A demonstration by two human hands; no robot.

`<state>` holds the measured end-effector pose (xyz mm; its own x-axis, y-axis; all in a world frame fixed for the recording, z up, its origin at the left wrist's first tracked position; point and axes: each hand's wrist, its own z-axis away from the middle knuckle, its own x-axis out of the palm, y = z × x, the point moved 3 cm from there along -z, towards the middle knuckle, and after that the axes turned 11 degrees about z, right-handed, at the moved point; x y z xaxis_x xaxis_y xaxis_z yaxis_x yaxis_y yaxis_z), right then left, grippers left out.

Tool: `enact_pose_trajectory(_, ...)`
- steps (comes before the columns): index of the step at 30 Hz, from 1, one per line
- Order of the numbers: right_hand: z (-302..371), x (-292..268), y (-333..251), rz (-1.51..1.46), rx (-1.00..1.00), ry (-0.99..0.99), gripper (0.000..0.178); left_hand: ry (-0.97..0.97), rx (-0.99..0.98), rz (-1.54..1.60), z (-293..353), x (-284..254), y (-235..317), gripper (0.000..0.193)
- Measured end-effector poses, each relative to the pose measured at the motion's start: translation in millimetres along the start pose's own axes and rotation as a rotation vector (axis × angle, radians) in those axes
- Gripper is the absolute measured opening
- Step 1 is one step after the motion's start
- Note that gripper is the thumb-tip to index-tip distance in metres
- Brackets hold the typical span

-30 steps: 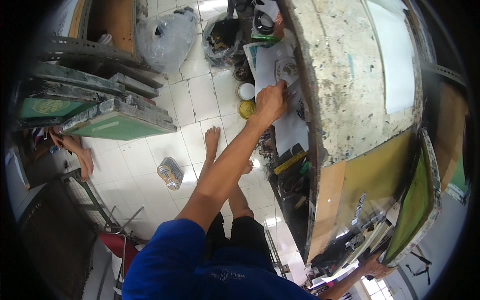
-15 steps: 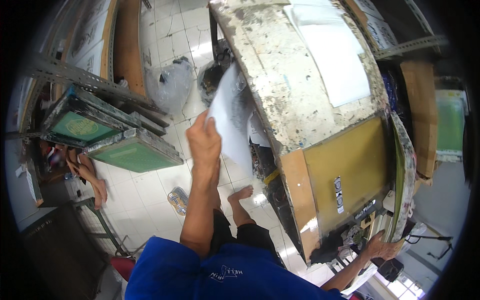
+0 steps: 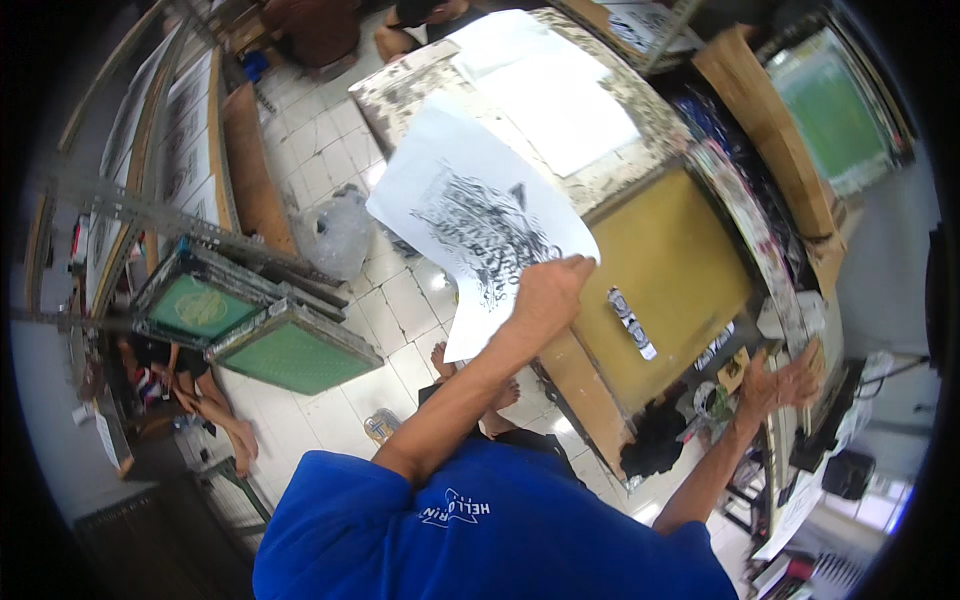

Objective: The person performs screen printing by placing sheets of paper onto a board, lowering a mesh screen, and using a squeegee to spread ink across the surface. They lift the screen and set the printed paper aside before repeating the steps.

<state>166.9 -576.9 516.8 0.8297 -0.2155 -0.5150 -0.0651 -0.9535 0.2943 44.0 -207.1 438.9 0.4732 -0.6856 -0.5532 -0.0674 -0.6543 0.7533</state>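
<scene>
My left hand point(image 3: 550, 297) pinches the corner of a white printed sheet point(image 3: 480, 170), which hangs slanted over the table's left edge. Dark lettering and artwork cover its lower part; whether it is paper or cloth I cannot tell. At the right, my right hand point(image 3: 778, 385) is closed around the near end of a worn screen frame point(image 3: 745, 205), tilted up on its side along the table. Between the hands lies a yellow-brown panel point(image 3: 680, 270) with a small black-and-white strip point(image 3: 631, 322) on it.
More white sheets point(image 3: 560, 95) lie on the paint-stained table point(image 3: 400, 85). Green-meshed screens point(image 3: 295, 352) rest on a rack at left. A clear plastic bag point(image 3: 340, 235) sits on the tiled floor. Other people sit at far left and beyond the table. Black cloth point(image 3: 655, 440) lies by the table's near corner.
My left hand has swung the sheet up and right from beside the table, turning its print into view. The view has shifted; my right hand stays at the screen frame.
</scene>
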Motion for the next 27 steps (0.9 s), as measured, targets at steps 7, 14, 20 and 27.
enact_pose_trajectory(7,-22,-10,-2,-0.072,0.044,-0.089,0.086,-0.287,0.098,0.292,2,81,68,0.046)
enact_pose_trajectory(14,-38,-20,-3,-0.138,0.087,-0.106,0.085,0.006,-0.265,0.911,-46,-1,16,0.033)
enact_pose_trajectory(20,-40,-12,1,-0.118,0.137,-0.08,0.085,0.0,-0.491,0.761,-34,-25,-92,0.052)
enact_pose_trajectory(27,-49,-17,-2,-0.094,0.158,-0.11,0.087,-0.601,0.24,-0.256,-19,59,-129,0.067)
